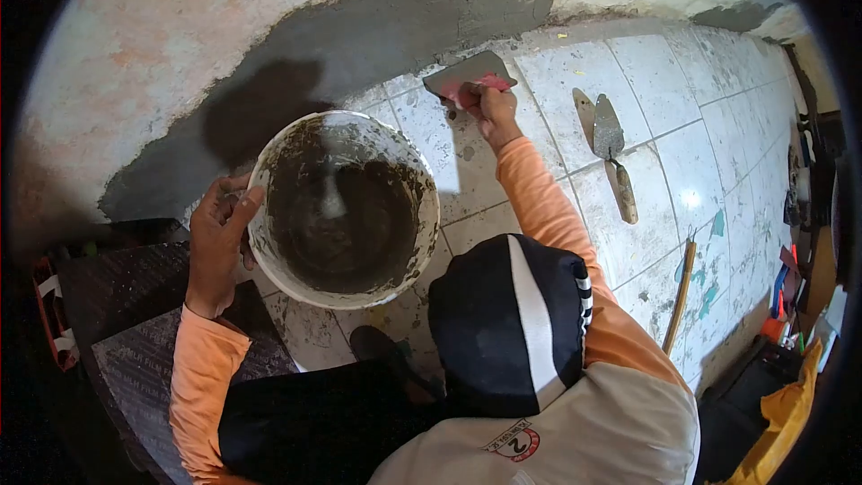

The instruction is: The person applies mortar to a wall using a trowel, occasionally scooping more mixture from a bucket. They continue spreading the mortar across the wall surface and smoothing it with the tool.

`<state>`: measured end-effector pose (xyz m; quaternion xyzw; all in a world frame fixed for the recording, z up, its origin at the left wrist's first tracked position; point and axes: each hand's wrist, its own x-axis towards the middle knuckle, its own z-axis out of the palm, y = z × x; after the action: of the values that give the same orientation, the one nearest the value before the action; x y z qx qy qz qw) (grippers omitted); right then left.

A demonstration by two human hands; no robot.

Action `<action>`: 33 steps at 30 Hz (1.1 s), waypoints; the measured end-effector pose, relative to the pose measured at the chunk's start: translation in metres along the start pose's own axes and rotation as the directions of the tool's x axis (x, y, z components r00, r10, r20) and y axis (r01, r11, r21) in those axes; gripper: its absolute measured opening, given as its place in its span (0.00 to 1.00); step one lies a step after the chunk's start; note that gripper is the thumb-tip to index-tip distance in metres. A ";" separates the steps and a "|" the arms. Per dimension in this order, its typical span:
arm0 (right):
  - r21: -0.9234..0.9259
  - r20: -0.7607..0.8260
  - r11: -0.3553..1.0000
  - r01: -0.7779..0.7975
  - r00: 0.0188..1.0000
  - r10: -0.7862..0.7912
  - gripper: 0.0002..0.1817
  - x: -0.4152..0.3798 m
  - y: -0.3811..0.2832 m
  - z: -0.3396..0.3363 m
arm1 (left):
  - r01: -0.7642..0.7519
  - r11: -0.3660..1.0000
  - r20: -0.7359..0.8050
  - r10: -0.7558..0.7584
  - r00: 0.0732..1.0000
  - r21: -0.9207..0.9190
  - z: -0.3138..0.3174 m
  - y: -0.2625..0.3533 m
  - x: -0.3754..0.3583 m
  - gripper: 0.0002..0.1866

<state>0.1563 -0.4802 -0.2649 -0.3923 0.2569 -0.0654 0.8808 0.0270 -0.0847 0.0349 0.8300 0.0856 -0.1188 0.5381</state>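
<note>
My left hand (223,224) grips the rim of a white bucket (426,171) on its left side, thumb over the edge and fingers outside. Grey wet mortar (359,229) coats the bucket's inside and bottom. Out ahead, my right hand (494,112) is closed around a flat rectangular plastering trowel (458,77) with a pinkish-red part on it. The trowel is over the tiled floor, near the foot of the wall. A pointed trowel with a wooden handle (624,193) lies on the tiles to the right, out of reach of both hands.
Fresh grey plaster (314,45) covers the lower wall. White floor tiles (548,72) are spotted with mortar. A wooden stick (681,296) lies at right, with tools and a yellow cloth (781,413) beyond. Dark printed boards (171,377) are at lower left. A shoe (382,346) shows below the bucket.
</note>
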 end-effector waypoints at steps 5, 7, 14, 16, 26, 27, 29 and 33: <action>0.162 -0.102 0.978 0.132 0.988 -0.116 0.07 0.002 0.011 0.041 | 0.005 1.000 0.001 -0.005 1.000 -0.018 -0.003 -0.007 -0.001 0.18; 0.142 -0.124 0.978 0.155 0.983 -0.137 0.06 0.003 0.001 0.056 | 0.003 0.996 -0.021 -0.005 1.000 -0.092 -0.003 -0.010 -0.002 0.18; 0.096 -0.079 0.994 0.055 0.996 -0.048 0.13 0.043 -0.027 0.088 | 0.061 0.997 0.019 -0.060 0.998 -0.056 -0.012 -0.008 -0.001 0.17; 0.143 -0.107 0.989 0.044 0.994 -0.029 0.13 0.036 -0.049 0.108 | 0.033 0.997 0.001 -0.033 0.999 -0.064 -0.011 -0.010 0.000 0.17; 0.079 -0.067 0.994 0.079 0.995 -0.074 0.05 -0.029 -0.042 0.037 | 0.020 0.996 -0.011 -0.021 1.000 -0.087 -0.009 -0.013 0.010 0.18; 0.074 -0.128 0.995 0.070 0.990 -0.060 0.05 -0.029 -0.034 0.031 | 0.025 0.997 -0.010 -0.026 1.000 -0.070 -0.010 -0.013 0.010 0.18; 0.065 -0.134 0.996 0.068 0.989 -0.059 0.05 -0.019 -0.021 0.035 | 0.031 0.999 -0.001 -0.032 1.000 -0.044 -0.010 -0.013 0.010 0.18; 0.107 -0.150 0.980 0.165 0.978 -0.148 0.08 0.011 0.006 0.063 | 0.071 0.997 -0.041 -0.072 0.997 -0.036 -0.010 -0.009 0.005 0.18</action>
<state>0.1968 -0.4381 -0.2379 -0.3525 0.2826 -0.1775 0.8743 0.0304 -0.0718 0.0295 0.8194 0.1285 -0.1188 0.5458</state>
